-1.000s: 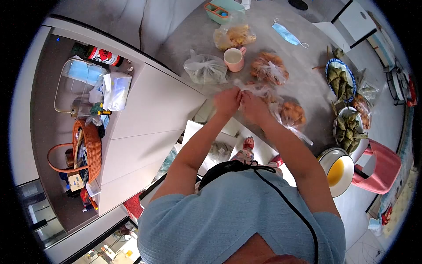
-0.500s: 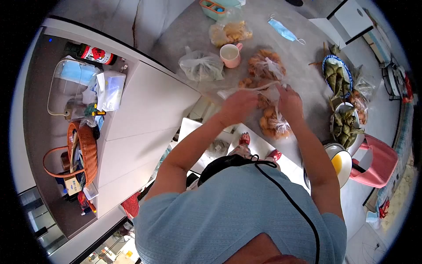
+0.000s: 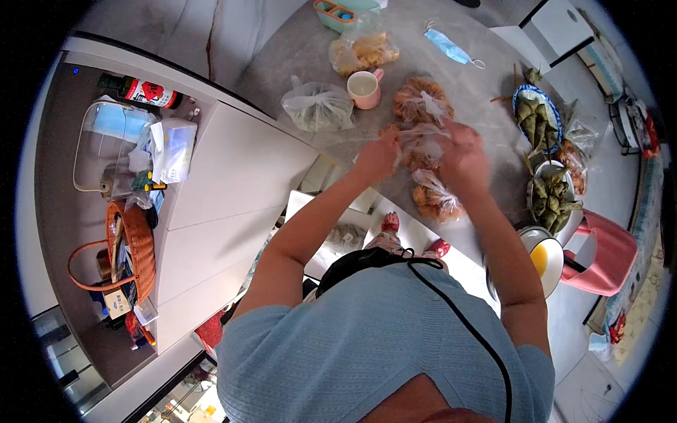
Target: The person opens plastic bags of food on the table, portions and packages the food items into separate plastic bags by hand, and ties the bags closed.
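Between my hands a clear plastic bag (image 3: 422, 149) of round brown food lies on the grey table. My left hand (image 3: 379, 152) is closed on the left side of its plastic, fingers bunched. At the bag's upper right, my right hand (image 3: 464, 156) has its fingers curled on the plastic; it is slightly blurred. Just beyond lies another bag of brown food (image 3: 417, 99), its top gathered. Nearer to me, a knotted bag of the same food (image 3: 434, 197) rests below my right hand.
A pink mug (image 3: 364, 90), a bag with dark contents (image 3: 317, 107) and a bag of yellowish food (image 3: 363, 53) stand at left. Farther back lies a blue mask (image 3: 448, 48). Leaf-wrapped bundles (image 3: 553, 199) fill bowls at right, near a pink chair (image 3: 604, 254).
My left hand has gone from a flat, blurred reach to a closed grip on the bag's plastic. My right hand has shifted slightly, and the stretched plastic has drawn in.
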A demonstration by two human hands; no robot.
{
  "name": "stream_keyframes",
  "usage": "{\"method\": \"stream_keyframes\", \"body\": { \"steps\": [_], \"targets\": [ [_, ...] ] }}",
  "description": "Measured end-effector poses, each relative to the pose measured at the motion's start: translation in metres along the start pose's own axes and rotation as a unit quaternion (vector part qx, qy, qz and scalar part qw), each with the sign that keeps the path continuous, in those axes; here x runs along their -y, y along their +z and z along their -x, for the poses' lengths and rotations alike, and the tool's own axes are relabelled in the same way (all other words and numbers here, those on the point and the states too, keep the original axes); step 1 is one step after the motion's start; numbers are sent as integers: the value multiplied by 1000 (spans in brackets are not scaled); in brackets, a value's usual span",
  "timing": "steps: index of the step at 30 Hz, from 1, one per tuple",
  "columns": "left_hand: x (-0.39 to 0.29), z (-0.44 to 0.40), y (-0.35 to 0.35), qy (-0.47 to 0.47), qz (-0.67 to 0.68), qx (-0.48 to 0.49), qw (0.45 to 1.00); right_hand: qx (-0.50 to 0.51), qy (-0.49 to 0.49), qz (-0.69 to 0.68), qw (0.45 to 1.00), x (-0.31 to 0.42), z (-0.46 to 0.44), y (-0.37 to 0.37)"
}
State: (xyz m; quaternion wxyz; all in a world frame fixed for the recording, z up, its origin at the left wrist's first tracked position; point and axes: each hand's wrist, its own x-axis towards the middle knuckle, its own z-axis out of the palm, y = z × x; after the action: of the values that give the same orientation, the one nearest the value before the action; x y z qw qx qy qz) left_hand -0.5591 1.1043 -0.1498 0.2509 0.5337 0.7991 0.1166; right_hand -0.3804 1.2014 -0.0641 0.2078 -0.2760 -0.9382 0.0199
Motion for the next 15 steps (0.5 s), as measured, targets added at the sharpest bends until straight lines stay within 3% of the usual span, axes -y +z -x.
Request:
{"method": "stream_keyframes", "body": {
  "steps": [2,3,5,6,8,9,12,14,15],
  "targets": [
    [4,-1,11,69,22,14,997,-19,-67,-187,980,19,-3,13],
    [7,-1,19,103,32,22,994,-20,-67,-188,980,25,-5,18],
    [15,-2,32,171,52,37,983,270,64,-174,945,32,-7,29],
    [20,-5,40,171,51,37,983,269,64,-175,945,26,3,44],
    [29,-15,50,126,-52,135,981,463,12,2,886,4,26,76],
    [29,-13,44,126,-51,135,981,464,12,3,886,0,28,76],
    [31,-19,28,119,-53,-16,991,570,-61,17,819,-13,31,78],
    [44,-43,30,48,-58,-78,994,634,-109,24,765,-14,31,80],
    [40,-43,25,48,-57,-78,994,634,-109,25,765,-15,28,82]
  ]
}}
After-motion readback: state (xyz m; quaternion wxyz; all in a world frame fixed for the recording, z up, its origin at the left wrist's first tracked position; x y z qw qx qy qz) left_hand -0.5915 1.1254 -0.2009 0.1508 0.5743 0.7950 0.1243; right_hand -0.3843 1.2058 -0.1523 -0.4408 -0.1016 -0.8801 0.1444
